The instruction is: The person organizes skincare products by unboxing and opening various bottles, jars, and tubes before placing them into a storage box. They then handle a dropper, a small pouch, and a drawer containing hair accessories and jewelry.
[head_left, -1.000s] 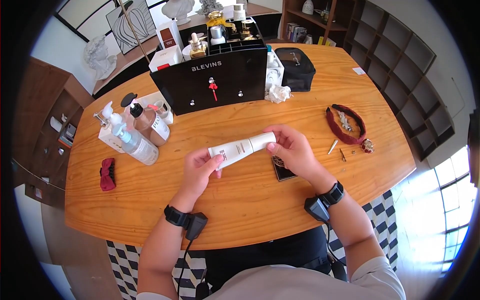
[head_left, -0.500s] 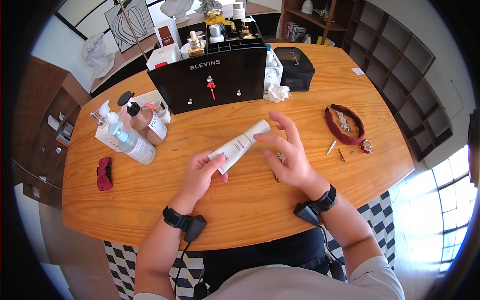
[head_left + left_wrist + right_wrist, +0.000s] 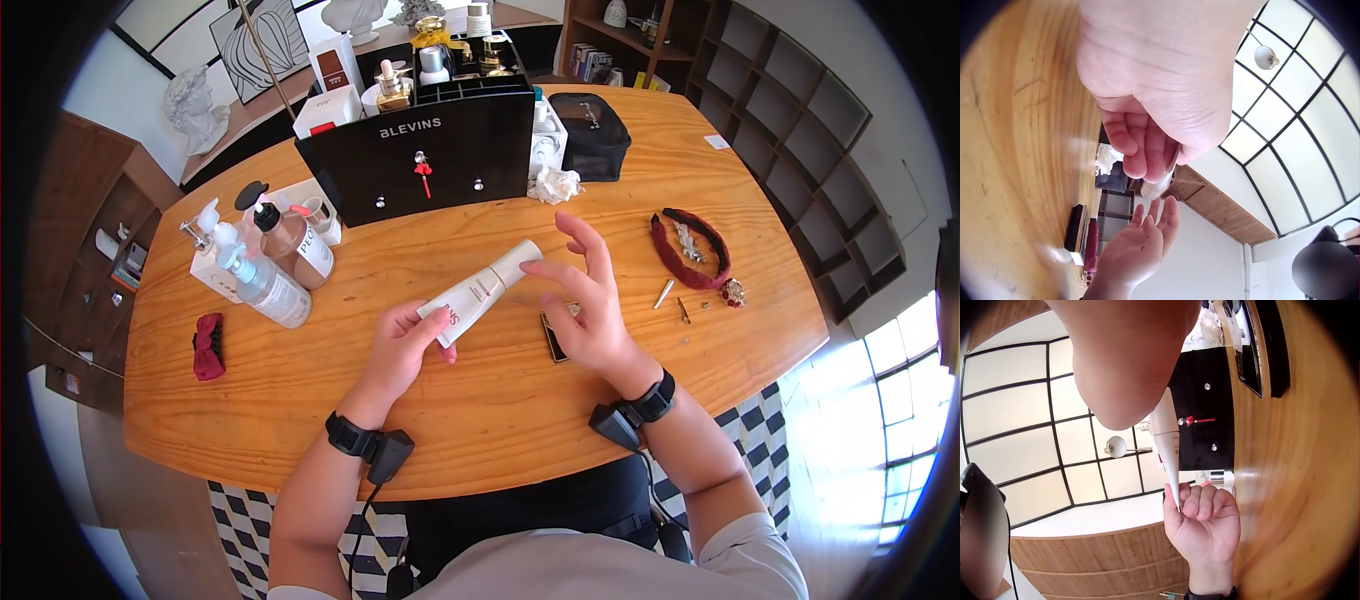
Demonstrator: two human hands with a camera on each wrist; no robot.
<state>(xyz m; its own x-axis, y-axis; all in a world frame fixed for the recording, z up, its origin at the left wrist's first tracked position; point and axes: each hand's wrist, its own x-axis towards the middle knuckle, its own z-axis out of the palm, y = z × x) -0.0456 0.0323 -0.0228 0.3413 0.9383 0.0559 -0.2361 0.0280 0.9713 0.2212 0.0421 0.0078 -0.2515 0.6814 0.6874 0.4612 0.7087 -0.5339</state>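
Note:
My left hand [image 3: 396, 350] pinches the flat end of a white cosmetic squeeze tube [image 3: 468, 302] between thumb and fingers. The tube slants up to the right over the table, its printed face upward and its white cap [image 3: 518, 262] on. At the cap's side is my right hand [image 3: 592, 318], fingers spread and index fingertip right by the cap. In the right wrist view the tube [image 3: 1167, 447] appears edge-on, its thin end in the left hand [image 3: 1205, 525]. A small black flat case [image 3: 553, 338] lies partly hidden behind the right hand.
A black organizer box [image 3: 360, 180] full of cosmetics stands at the back, with a black mesh pouch [image 3: 597, 140] beside it. Pump bottles [image 3: 275, 292] and a red bow clip [image 3: 209, 347] are at left. A dark red headband [image 3: 665, 252] and small hairpins [image 3: 684, 311] lie at right.
My right hand has let go of the cap, its fingers now spread beside it. The tube, still in my left hand, has tilted more steeply, with its cap end swung away from me.

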